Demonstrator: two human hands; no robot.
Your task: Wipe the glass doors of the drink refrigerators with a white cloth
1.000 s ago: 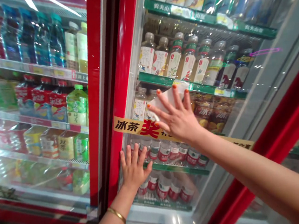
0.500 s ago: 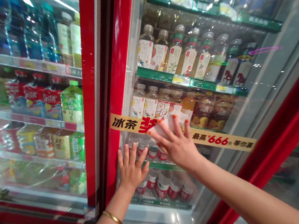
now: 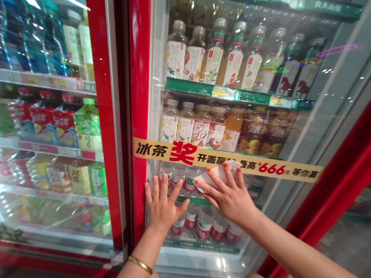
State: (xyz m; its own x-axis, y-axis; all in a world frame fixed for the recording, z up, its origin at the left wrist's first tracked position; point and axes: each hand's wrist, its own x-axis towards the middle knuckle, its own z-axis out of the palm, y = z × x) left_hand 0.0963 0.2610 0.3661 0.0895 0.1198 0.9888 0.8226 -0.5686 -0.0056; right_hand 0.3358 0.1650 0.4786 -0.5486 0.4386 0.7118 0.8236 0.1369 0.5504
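My left hand [image 3: 165,206] lies flat on the glass door of a red-framed drinks fridge [image 3: 204,132], fingers spread, with a gold bangle [image 3: 140,265] on the wrist. My right hand [image 3: 228,196] presses a white cloth or tissue [image 3: 217,174] against the same glass, just below a yellow promotional strip [image 3: 227,163]. The cloth shows mostly under the fingertips, and the palm hides the rest. Behind the glass stand rows of bottled tea [image 3: 197,59] on green-edged shelves.
A second glass door [image 3: 40,126] with bottled drinks stands to the left, past a dark red door frame [image 3: 114,119]. Another red door frame [image 3: 340,176] runs along the right. A metal sill [image 3: 197,264] and dark floor lie below.
My right hand has moved down the glass with the cloth, from over the yellow strip to below it. My left hand stays on the glass, and the view has shifted slightly.
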